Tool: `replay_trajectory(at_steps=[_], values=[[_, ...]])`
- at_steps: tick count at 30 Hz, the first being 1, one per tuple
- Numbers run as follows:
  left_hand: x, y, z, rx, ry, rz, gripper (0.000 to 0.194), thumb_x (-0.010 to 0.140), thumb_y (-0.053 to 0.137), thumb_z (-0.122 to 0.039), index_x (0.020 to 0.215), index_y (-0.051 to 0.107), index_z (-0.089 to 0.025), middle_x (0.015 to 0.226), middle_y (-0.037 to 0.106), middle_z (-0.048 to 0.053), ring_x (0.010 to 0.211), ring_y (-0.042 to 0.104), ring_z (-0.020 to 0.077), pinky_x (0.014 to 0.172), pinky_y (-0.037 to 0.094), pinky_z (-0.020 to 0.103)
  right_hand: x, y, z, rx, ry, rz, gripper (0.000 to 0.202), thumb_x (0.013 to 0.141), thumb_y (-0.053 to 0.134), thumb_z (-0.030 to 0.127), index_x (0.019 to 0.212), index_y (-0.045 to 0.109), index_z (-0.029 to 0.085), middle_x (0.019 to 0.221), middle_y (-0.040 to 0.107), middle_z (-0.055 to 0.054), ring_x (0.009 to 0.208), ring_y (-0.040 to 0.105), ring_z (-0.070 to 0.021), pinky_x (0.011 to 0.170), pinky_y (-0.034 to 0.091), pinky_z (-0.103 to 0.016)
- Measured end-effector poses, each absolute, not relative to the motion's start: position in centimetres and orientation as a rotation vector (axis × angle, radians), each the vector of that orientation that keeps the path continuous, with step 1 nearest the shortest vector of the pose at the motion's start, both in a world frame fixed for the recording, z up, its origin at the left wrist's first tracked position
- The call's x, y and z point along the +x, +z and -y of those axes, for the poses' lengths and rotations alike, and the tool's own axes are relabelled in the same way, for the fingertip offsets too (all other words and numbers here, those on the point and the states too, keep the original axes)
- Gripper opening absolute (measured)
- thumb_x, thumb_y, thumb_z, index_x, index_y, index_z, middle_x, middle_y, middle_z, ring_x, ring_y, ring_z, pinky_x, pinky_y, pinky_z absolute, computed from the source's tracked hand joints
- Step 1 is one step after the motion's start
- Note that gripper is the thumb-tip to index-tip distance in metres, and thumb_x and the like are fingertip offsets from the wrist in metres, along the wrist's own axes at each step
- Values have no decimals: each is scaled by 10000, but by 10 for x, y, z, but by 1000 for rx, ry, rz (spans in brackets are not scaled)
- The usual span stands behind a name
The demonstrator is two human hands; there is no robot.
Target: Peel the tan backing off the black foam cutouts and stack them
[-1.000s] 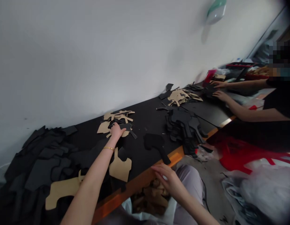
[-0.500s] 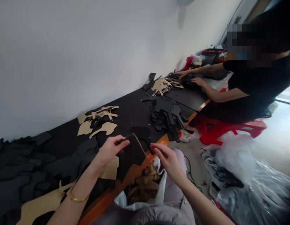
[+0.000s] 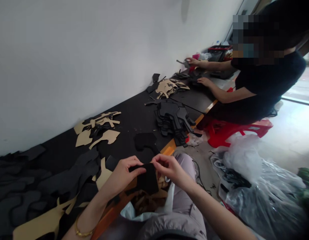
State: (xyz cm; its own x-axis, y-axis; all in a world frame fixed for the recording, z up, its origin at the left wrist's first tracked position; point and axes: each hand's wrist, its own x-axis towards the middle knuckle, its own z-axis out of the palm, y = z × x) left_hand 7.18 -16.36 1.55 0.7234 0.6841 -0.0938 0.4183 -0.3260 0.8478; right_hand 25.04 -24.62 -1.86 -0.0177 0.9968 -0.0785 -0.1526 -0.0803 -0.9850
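A flat black cut-out piece (image 3: pixel 148 181), like foam sheet, is held over the table's front edge. My left hand (image 3: pixel 128 173) grips its left side, thumb on top. At the upper right corner, the thumb and forefinger of my right hand (image 3: pixel 170 168) are pinched together on the piece; the exact pinch point is partly hidden. Below it, a pale bag (image 3: pixel 134 215) of brown scraps sits open at my lap. Another black cut-out (image 3: pixel 145 141) lies flat on the table just beyond my hands.
Black cut-outs (image 3: pixel 56 175) cover the table's left part. Tan scraps (image 3: pixel 104 138) lie near the wall, and a stack of black pieces (image 3: pixel 173 116) stands at the right edge. A co-worker (image 3: pixel 266 83) handles pieces farther along. Clear plastic bags (image 3: pixel 266 186) and a red stool (image 3: pixel 219 133) occupy the floor.
My left hand has brought the black piece down and right, over the bag. My right hand has closed in on its corner. The co-worker's far hand has lifted a dark piece.
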Motion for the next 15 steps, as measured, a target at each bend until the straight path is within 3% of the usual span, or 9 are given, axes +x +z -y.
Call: replay_trajectory(at_steps=[4, 7, 11, 15], values=[[72, 12, 168, 2202, 597, -796, 161, 758, 662, -354, 895, 708, -283, 949, 611, 36, 917, 577, 197, 829, 461, 326, 252, -18, 248, -978, 1646, 979, 359, 780, 595, 519, 802, 551, 163, 656, 512, 38, 521, 458, -53, 506, 391, -165], [70, 14, 176, 2516, 850, -707, 245, 749, 684, -329, 994, 672, -335, 1066, 588, 33, 1097, 503, 225, 967, 380, 393, 252, -17, 250, -1046, 1580, 1067, 336, 811, 561, 495, 801, 525, 162, 645, 473, 47, 524, 412, -46, 498, 336, -156], [72, 21, 187, 2774, 919, -560, 79, 801, 631, -240, 819, 681, -299, 1020, 619, 10, 1102, 500, 201, 1019, 299, 398, 247, -16, 253, -1143, 1398, 1219, 256, 846, 488, 415, 775, 469, 171, 652, 415, 49, 568, 361, -62, 504, 292, -169], [74, 22, 197, 2779, 1054, -406, 132, 838, 585, -231, 748, 666, -284, 888, 663, -30, 1013, 543, 147, 1051, 245, 353, 244, -24, 250, -1284, 1121, 1145, 146, 823, 426, 323, 770, 420, 187, 630, 323, 64, 563, 299, -71, 503, 263, -182]])
